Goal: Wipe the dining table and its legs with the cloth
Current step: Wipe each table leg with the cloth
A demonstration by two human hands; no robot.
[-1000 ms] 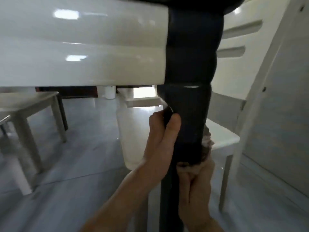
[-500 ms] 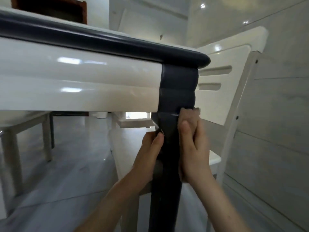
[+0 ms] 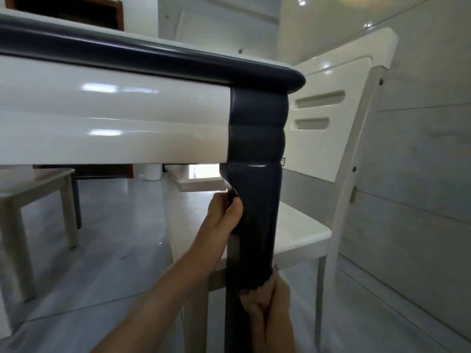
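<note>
— Dark navy, glossy: that is the table leg [image 3: 254,212] I'm looking at from low down, at the corner of the dining table [image 3: 114,128]. Its cream apron runs off to the left under a dark rounded edge.

— Where are your hands?

— My left hand [image 3: 224,215] is on the leg's left side, just below the bulge where the leg meets the apron. Thumb laid on the front face, fingers curled round behind; it grips the leg itself.

— And the cloth?

— Low down. The cloth [image 3: 257,291] is a tan, slightly frayed bit of fabric pressed against the lower front of the leg, bunched under my right hand [image 3: 270,314]. The fingers are closed on it, holding it flat to the dark surface. Only its upper edge shows above the hand; the rest is hidden.

— Anything else close by?

— Behind the leg to the right stands a white chair [image 3: 331,123] with two slots in its back, its seat just beside the leg. Another pale chair [image 3: 35,184] sits well apart at the far left, on a grey shiny floor [image 3: 114,250].
</note>
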